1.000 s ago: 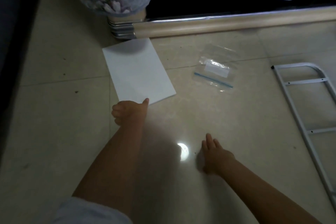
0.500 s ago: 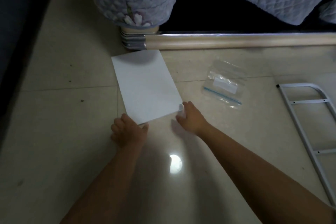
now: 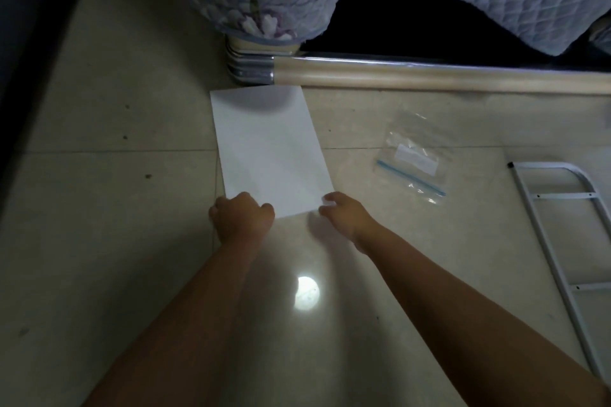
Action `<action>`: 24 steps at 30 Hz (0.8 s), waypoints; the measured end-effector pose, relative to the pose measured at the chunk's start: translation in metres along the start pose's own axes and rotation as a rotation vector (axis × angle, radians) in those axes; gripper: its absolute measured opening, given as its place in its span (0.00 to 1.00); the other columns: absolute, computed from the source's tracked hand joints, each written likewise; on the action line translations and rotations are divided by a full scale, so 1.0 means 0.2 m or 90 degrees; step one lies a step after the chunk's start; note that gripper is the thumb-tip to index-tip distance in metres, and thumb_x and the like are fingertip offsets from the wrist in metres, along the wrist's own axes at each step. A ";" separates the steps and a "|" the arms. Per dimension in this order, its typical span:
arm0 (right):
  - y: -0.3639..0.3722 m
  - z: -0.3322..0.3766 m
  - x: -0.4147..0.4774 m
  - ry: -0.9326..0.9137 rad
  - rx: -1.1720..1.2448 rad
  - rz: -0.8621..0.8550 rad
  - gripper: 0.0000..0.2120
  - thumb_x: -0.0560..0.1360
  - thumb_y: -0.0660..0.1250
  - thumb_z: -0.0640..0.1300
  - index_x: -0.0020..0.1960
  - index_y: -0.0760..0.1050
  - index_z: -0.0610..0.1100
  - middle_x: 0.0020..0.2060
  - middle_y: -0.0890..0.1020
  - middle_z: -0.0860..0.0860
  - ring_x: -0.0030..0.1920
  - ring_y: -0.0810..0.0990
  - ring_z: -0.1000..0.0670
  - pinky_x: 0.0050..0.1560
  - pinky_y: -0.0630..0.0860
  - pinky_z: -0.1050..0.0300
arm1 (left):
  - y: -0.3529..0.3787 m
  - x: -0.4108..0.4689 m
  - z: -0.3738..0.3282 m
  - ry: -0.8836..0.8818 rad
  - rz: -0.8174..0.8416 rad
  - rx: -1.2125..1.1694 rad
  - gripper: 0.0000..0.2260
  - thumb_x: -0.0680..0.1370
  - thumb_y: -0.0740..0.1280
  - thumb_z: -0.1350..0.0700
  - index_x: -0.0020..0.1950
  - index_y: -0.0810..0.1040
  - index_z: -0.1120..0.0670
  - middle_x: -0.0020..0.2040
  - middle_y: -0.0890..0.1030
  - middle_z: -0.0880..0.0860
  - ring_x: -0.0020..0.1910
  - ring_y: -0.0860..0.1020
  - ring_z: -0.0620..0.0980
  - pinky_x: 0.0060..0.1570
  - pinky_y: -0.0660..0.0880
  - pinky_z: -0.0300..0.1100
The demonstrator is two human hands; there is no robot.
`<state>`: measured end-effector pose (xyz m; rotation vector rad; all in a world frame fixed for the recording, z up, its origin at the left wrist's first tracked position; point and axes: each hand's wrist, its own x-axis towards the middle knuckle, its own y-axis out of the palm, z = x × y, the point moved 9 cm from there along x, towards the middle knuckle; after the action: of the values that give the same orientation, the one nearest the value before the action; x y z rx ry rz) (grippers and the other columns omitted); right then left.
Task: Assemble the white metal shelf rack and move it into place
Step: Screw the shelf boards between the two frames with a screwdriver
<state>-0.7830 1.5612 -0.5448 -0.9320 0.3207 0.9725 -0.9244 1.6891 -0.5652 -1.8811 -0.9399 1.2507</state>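
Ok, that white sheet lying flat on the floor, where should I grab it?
By its near short edge, pinching both corners from your side. The white sheet lies flat on the floor, so only an edge lifts; the far end is crowded by the bed leg.

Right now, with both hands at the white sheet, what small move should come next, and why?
Probably lift the near edge of the white sheet off the floor: the left hand and right hand pinch its two near corners, and it lies flat.
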 end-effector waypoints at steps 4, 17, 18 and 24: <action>-0.08 -0.18 -0.08 0.062 0.080 -0.077 0.20 0.75 0.63 0.43 0.64 0.66 0.36 0.58 0.74 0.42 0.58 0.74 0.43 0.58 0.71 0.51 | 0.01 -0.13 0.09 -0.102 -0.033 -0.131 0.21 0.73 0.67 0.52 0.60 0.71 0.62 0.58 0.74 0.64 0.58 0.72 0.64 0.54 0.72 0.50; -0.54 -0.69 -0.54 0.025 0.004 -0.094 0.17 0.78 0.59 0.48 0.33 0.64 0.43 0.38 0.73 0.41 0.39 0.71 0.47 0.41 0.66 0.57 | 0.16 -0.66 -0.31 0.019 -0.031 -0.176 0.30 0.76 0.63 0.43 0.62 0.69 0.70 0.61 0.72 0.69 0.59 0.72 0.67 0.56 0.70 0.52; -0.57 -0.73 -0.59 0.025 -0.002 -0.100 0.17 0.78 0.59 0.48 0.33 0.63 0.43 0.38 0.73 0.41 0.39 0.71 0.47 0.41 0.66 0.57 | 0.16 -0.71 -0.35 0.044 -0.037 -0.184 0.30 0.77 0.62 0.44 0.62 0.68 0.70 0.61 0.72 0.69 0.60 0.72 0.66 0.57 0.69 0.52; -0.86 -0.88 -0.92 -0.005 -0.150 -0.190 0.17 0.78 0.58 0.50 0.34 0.65 0.43 0.32 0.68 0.49 0.34 0.69 0.50 0.36 0.64 0.58 | 0.27 -1.01 -0.64 0.112 0.050 -0.237 0.28 0.80 0.55 0.47 0.68 0.62 0.70 0.68 0.67 0.67 0.67 0.66 0.63 0.65 0.62 0.47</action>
<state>-0.7158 1.2778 -0.4444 -1.1529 0.0564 0.7475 -0.8492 1.4719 -0.4808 -2.2939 -1.0660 0.9818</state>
